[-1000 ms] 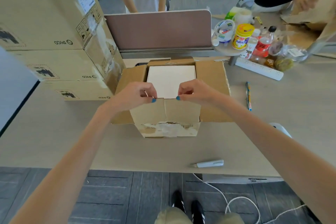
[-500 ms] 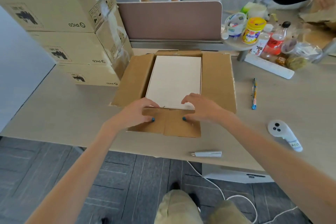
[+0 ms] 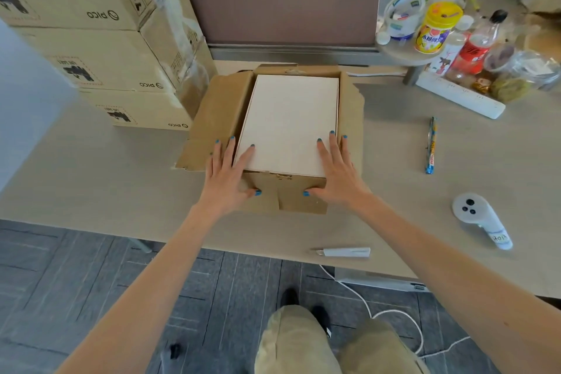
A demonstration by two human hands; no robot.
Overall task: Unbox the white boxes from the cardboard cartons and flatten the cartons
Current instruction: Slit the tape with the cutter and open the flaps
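An open cardboard carton sits on the table in front of me with its flaps folded outward. Inside it lies a white box, its top face fully in view. My left hand lies flat over the carton's near left corner, fingers straight, index finger on the white box and thumb on the near flap. My right hand lies flat over the near right corner, fingers straight along the white box's right edge, thumb on the near flap. Neither hand grips anything.
Three stacked closed cartons stand at the left. A desk divider is behind the carton. Jars and bottles and a power strip crowd the back right. A pen, a white controller and a box cutter lie on the table.
My hands let go of the near flap they were pulling down and moved forward to lie flat on the white box's near corners. The near flap is folded down.
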